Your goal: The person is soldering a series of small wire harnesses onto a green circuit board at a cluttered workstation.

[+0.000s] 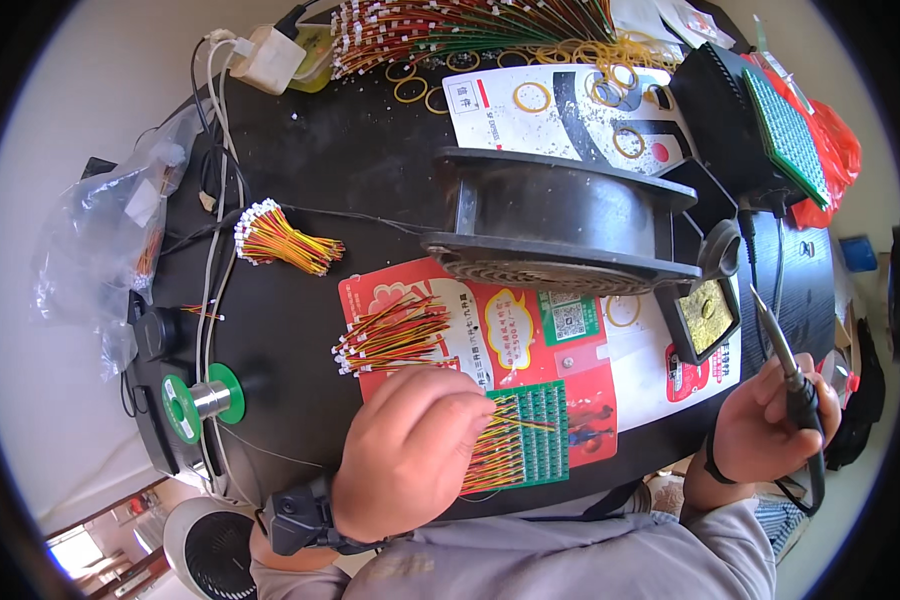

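l hand [405,455]: curled over l part of pcb, thumb + index drawn tgthr; tips hidden, can't tell if pinching a wire. black device [305,520] strapped at wrist.
r hand [770,420]: closed round soldering iron, raised at far r, well apart from pcb.
soldering iron [803,400]: black grip, bare metal barrel, thin tip pointing up + l.
pcb [548,440]: flat, green, approx rectangular, lighter pads in tight repeating rows; lying on red printed sheet [425,280] nr front edge of dark table [300,130], partly under l hand.
wires on pcb [495,465]: thin, red/yellow/dark, side by side across l part; one yellow strand slanting farther r.
loose wires [395,335]: small heap, just beyond l hand, same colors, white connectors mostly at l ends.
wire bundle [288,240]: gathered tight, white connectors fanned at l end, on bare table.
sponge holder [676,325]: black, squarish, tilted; w/ yellow sponge [707,315] in it.
clear bag [90,240]: crumpled, at l side of table, some reddish wires [150,245] inside.
solder spool [178,408]: green flanges, silvery solder [210,400] wound on, nr l edge.
red bag [840,150]: at far r, behind green boards [785,130]; contents can't tell.
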Available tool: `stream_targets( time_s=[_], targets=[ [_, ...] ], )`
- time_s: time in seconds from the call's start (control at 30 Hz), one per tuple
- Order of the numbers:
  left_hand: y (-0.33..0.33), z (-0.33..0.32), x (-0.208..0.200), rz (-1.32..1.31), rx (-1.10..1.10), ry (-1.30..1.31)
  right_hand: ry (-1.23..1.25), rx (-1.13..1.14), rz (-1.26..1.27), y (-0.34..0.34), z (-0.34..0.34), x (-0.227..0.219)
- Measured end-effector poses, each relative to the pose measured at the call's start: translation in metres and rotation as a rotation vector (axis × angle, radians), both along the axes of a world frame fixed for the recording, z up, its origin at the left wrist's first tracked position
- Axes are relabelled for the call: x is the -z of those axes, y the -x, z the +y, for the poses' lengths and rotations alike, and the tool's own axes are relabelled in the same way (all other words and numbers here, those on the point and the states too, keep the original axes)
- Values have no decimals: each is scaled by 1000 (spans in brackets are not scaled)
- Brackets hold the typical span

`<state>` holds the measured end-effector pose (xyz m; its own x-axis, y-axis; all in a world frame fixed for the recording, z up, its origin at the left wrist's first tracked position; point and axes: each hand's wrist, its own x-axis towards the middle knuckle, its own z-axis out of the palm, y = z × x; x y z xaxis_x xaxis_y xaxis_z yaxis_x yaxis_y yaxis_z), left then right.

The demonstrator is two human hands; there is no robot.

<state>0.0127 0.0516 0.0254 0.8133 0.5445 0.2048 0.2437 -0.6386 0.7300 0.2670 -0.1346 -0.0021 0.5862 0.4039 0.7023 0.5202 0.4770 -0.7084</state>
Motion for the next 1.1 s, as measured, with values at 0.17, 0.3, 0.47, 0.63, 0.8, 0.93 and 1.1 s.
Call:
stream_targets(
  time_s=[0.17,0.3,0.47,0.63,0.8,0.93,1.1],
  targets=[
    [2,-5,15,50,65,-142,0,-21,149,23,-6,-17],
    [3,-5,12,86,0,-167,-6,-9,88,46,15,-18],
    [4,-11,8,131,-56,-195,27,-173,83,55,33,-13],
    [8,-8,10,190,-53,-266,85,-145,-106,50,33,-1],
    [7,-8,-5,113,-180,-170,123,-150,-64,50,33,4],
    [14,-3,-19,101,-167,253,114,-138,-79,52,31,4],
    [21,-3,-22,10,-201,800,145,-108,-71,57,35,2]
  ],
)
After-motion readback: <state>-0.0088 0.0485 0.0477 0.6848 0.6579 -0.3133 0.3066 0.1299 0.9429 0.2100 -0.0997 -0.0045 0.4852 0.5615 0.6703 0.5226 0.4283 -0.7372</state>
